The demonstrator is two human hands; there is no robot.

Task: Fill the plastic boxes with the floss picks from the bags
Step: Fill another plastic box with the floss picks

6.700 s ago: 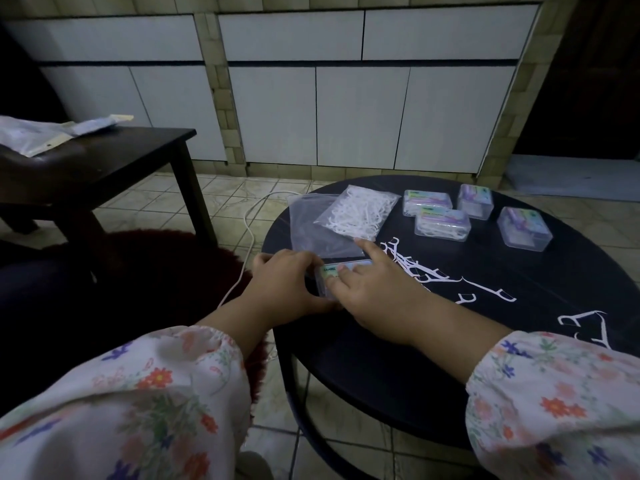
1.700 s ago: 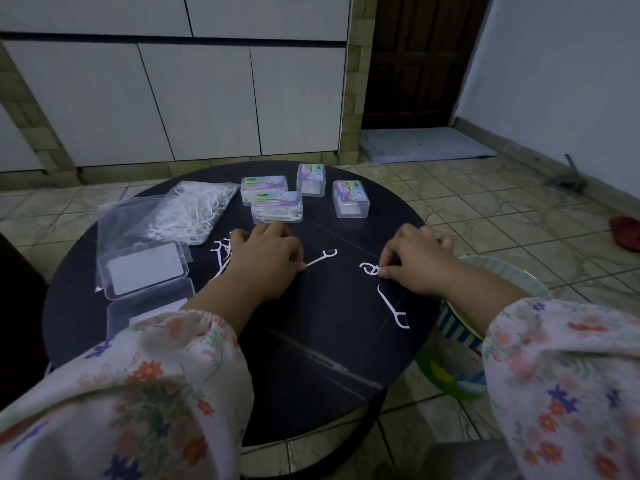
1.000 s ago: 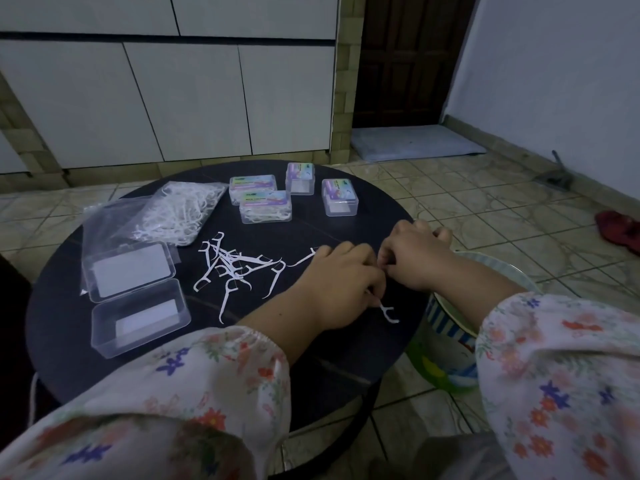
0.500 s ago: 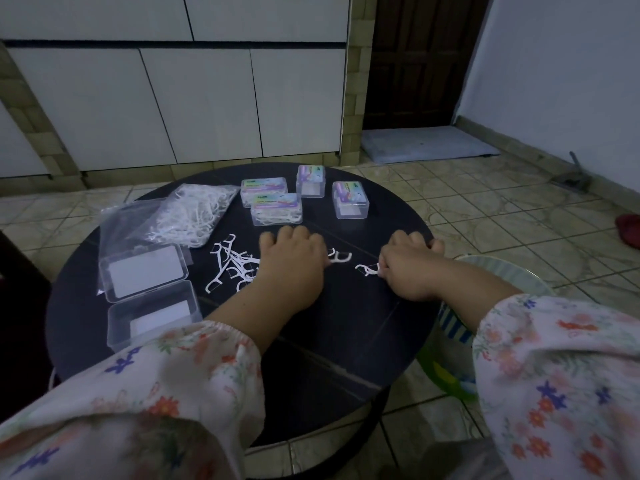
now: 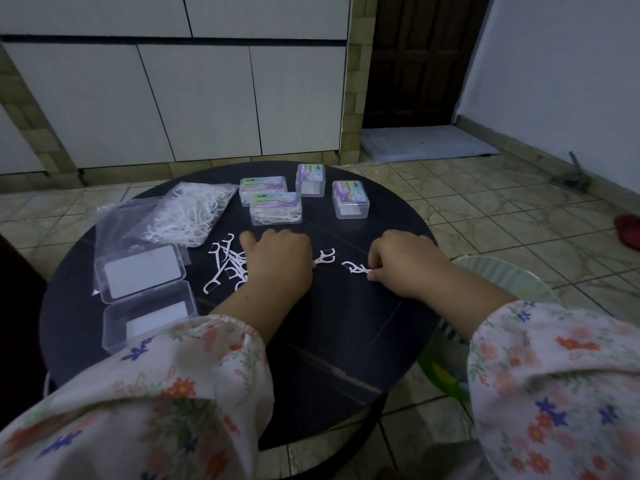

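On the round dark desk (image 5: 346, 358), a few floss picks (image 5: 356, 268) are pinched by the curled fingers of the right hand (image 5: 405, 265). The left hand (image 5: 277, 265) is laid palm-down with fingers curled over loose floss picks (image 5: 225, 265); whether any are gripped cannot be told. The open plastic box (image 5: 145, 292) is placed at the left, near the bag of floss picks (image 5: 187, 216).

Four clear plastic boxes in the upper middle of the frame carry coloured printed labels on their lids: one (image 5: 263, 185), one just in front of it (image 5: 276, 201), one to the right (image 5: 311, 172) and one farthest right (image 5: 349, 192). Each label shows a dark mark or line of print, but the lettering is too small and blurred to read. No other text, number or sign is legible.
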